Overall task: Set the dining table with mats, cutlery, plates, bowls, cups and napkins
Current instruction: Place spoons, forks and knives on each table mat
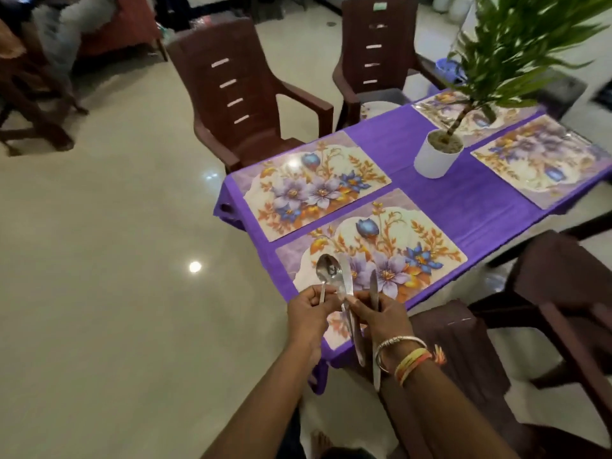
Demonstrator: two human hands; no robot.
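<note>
Purple tablecloth [430,207], no readable writing; left hand [309,314] grips spoon [328,271]; right hand [377,314] clasps knives [373,288].

Both forearms extend forward, converging. Left hand [309,311] closed, fingers curled, gripping. Right hand [374,314] just beside it, fingers pinched shut; bangle and threads at wrist.

A potted plant [437,154] stands on the purple tablecloth [430,190], brown chairs [238,104] around.
</note>
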